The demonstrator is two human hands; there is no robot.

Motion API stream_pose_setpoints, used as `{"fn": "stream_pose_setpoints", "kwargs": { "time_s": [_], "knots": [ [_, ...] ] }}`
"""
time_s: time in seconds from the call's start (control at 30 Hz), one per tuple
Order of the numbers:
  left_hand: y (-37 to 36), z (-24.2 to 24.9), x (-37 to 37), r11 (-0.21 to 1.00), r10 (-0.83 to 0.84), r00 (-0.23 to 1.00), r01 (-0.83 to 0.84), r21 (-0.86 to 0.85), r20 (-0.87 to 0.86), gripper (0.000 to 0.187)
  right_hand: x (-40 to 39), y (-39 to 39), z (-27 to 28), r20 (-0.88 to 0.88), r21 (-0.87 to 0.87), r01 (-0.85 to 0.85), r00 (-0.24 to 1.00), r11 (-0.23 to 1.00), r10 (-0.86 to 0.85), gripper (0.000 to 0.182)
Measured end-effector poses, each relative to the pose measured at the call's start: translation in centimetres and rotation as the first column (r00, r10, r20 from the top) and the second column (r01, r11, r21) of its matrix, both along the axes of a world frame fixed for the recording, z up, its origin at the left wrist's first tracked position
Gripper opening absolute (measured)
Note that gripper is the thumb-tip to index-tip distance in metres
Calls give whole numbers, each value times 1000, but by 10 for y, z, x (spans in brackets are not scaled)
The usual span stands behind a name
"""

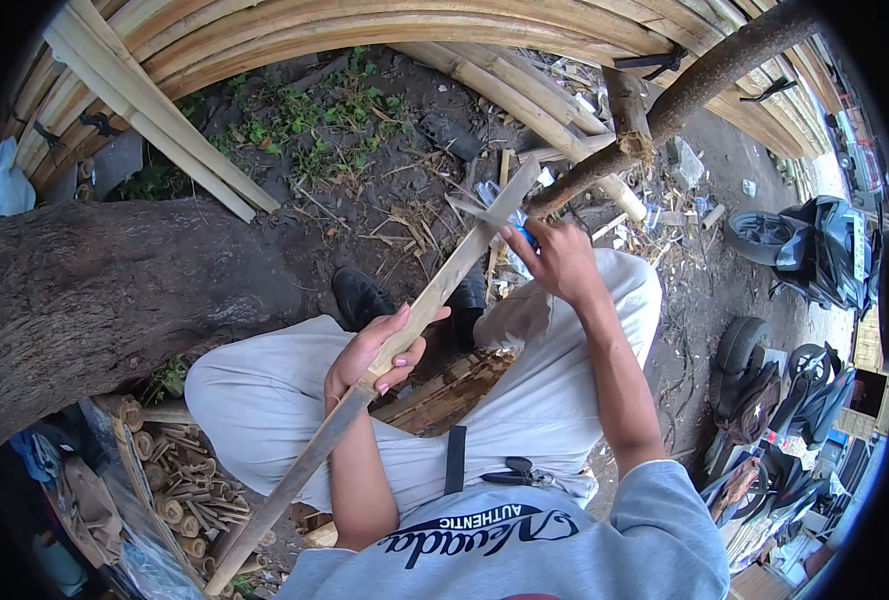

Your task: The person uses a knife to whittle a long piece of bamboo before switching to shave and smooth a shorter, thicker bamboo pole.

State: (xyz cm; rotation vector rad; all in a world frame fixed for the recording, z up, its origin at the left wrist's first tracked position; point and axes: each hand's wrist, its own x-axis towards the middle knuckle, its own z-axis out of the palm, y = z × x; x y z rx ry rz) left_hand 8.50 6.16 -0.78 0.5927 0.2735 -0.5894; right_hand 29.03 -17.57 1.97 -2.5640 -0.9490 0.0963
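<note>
A long flat bamboo slat (pixel 443 285) runs diagonally across my lap, from low on the left to its upper end near a branch. My left hand (pixel 373 352) wraps around the slat near its middle, fingers curled over the edge. Further up, my right hand (pixel 563 262) is closed on a knife (pixel 481 212) with a blue handle, only partly visible between the fingers. The knife's blade lies across the slat close to its upper end and seems to touch it.
A thick tree trunk (pixel 125 295) lies left of my knee. A bare branch (pixel 705 95) slants in at upper right. Long bamboo strips (pixel 385 28) are stacked ahead. Cut bamboo pieces (pixel 180 500) fill the lower left. Motorcycles (pixel 815 245) stand on the right.
</note>
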Motion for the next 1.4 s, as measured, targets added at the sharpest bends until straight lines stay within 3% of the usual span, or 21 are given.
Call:
{"fn": "stream_pose_setpoints", "kwargs": {
  "time_s": [0.07,0.13,0.17,0.27,0.33,0.4,0.57,0.67,0.8,0.83,0.87,0.97,1.07,1.17,1.23,1.3,1.4],
  "knots": [
    [0,0,-1,1000,-5,1000,5,-20,0,68,-2,-5,-1,-52,-24,30,998,999,-32,54],
    [-1,0,-1,999,-24,999,22,49,26,70,6,-9,-7,-86,-4,-88,992,996,87,57],
    [-2,0,0,998,-32,999,31,49,29,70,13,-14,-18,-157,15,-55,986,998,57,58],
    [-6,-3,1,993,-41,999,39,108,20,68,37,-22,-40,-90,-16,-52,995,999,50,63],
    [-7,-7,6,987,-58,998,57,151,-1,67,54,-18,-44,-77,-110,44,996,993,-52,67],
    [-6,-3,7,989,-87,996,87,121,-2,66,71,-26,-59,46,-240,264,964,934,-260,68],
    [-6,-3,8,993,-107,994,108,52,-12,64,71,-31,-54,36,-75,471,882,879,-470,67],
    [-4,-6,3,998,-15,1000,14,-69,-22,64,54,-28,-23,-4,23,525,851,851,-525,64],
    [0,-3,-1,992,53,998,-58,-114,-46,65,19,-17,-18,-113,151,200,976,968,-184,56],
    [-1,-2,-3,987,76,996,-82,-140,-49,65,11,-12,-26,-34,104,101,995,989,-98,56],
    [0,-1,-3,987,76,996,-82,-139,-49,65,6,-6,-22,-94,75,15,996,997,-8,56],
    [3,1,-7,990,90,996,-87,-115,21,62,8,4,-25,-142,171,-26,989,985,51,55],
    [4,1,-11,995,78,997,-77,-67,13,60,26,1,-25,-96,52,-65,993,997,69,59],
    [6,2,-12,993,64,998,-65,-100,-8,63,65,-18,-54,-155,8,253,956,967,-249,65],
    [6,4,-12,997,28,1000,-29,-77,-12,64,97,-50,-99,-191,24,478,864,878,-465,68],
    [6,6,-11,995,6,1000,-6,-97,4,63,93,-48,-84,-167,-39,689,710,724,-685,71],
    [4,0,-4,988,15,999,-10,-152,33,63,82,-34,-60,-216,114,652,753,750,-622,73]
  ]
}}
